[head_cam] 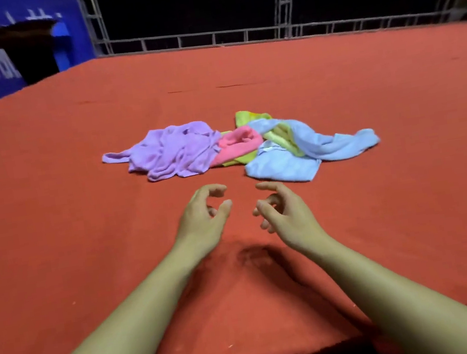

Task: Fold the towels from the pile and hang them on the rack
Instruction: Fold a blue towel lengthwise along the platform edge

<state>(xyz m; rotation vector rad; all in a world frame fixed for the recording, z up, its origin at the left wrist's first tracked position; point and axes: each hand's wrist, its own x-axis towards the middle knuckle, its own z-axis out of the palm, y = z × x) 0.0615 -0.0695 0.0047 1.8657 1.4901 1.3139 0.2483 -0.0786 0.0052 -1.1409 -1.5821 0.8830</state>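
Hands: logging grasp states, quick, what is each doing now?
Left hand: open, fingers loosely curled, holding nothing.
Right hand: open, fingers loosely curled, holding nothing.

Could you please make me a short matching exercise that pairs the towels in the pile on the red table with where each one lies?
Things:
1. purple towel
2. pink towel
3. light blue towel
4. yellow-green towel

Places:
A. right side of the pile, nearest the right hand
B. left end of the pile
C. peeking out at the far edge and under the others
D. middle, between purple and blue

Pairs: 1-B, 2-D, 3-A, 4-C
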